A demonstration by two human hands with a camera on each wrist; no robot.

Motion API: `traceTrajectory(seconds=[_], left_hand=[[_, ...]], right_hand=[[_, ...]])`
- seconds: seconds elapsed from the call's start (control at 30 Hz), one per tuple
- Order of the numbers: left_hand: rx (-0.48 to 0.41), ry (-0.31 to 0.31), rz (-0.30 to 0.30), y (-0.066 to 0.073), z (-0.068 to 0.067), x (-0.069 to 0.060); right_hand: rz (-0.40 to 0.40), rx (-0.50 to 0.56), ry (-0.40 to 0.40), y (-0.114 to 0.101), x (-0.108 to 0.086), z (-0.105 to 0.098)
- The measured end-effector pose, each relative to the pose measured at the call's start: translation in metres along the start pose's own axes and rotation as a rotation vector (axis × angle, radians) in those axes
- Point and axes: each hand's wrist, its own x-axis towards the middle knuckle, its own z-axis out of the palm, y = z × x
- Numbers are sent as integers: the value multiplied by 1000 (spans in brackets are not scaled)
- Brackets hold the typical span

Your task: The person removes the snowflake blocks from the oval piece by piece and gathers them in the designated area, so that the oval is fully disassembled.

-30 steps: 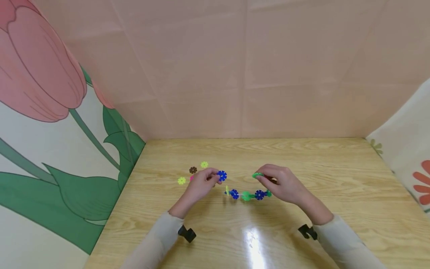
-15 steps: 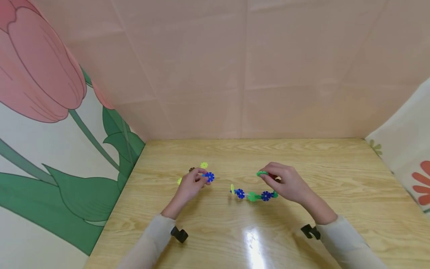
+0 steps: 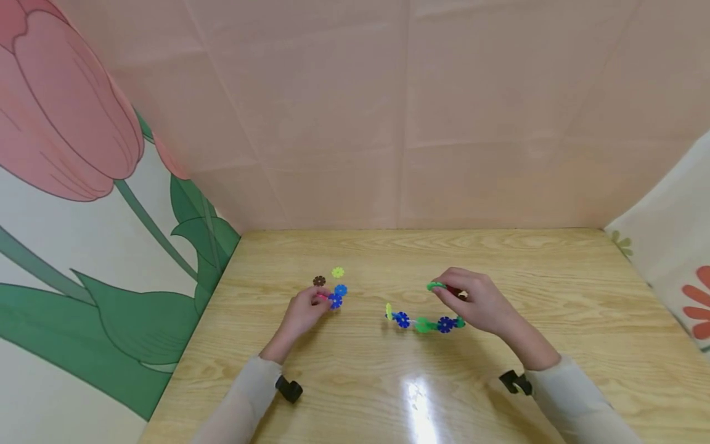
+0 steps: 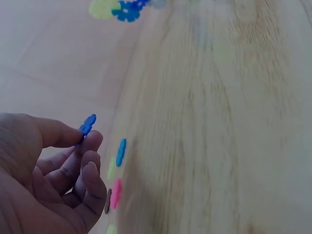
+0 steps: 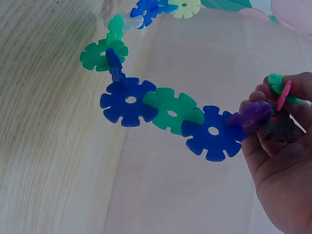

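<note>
My left hand (image 3: 304, 313) pinches a dark blue snowflake disc (image 3: 335, 301) between thumb and finger, close to several loose discs on the table. In the left wrist view, that dark blue disc (image 4: 87, 125) is seen edge-on, and a lighter blue disc (image 4: 121, 152) and a pink disc (image 4: 116, 193) lie beyond the fingers. My right hand (image 3: 478, 302) grips one end of a chain of interlocked discs, beside a green disc (image 3: 436, 287). The chain shows blue discs (image 5: 213, 130), green discs (image 5: 171, 112) and a purple disc (image 5: 251, 118); its far end is a yellow disc (image 3: 389, 311).
A brown disc (image 3: 318, 280) and a yellow disc (image 3: 338, 272) lie on the wooden table (image 3: 355, 394) behind my left hand. A pink cloth (image 3: 405, 123) rises at the table's back edge. Flower-printed cloth (image 3: 166, 259) stands along the left side.
My left hand has moved left and slightly down with the dark blue disc, uncovering the lighter blue disc. My right hand and the chain have shifted a little right.
</note>
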Motion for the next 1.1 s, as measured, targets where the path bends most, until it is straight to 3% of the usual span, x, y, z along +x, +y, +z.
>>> traceTrajectory(seconds=[0.57,0.83,1.1], left_hand=[[133,-33,-36,-16,4,5],[198,-9,-47,-16,7,7],[268,34,0,-10,10,4]], right_hand=[[16,-5,-12,4,-2,-1],[14,4,-24,5,-3,0],[31,28,-47,3,-3,2]])
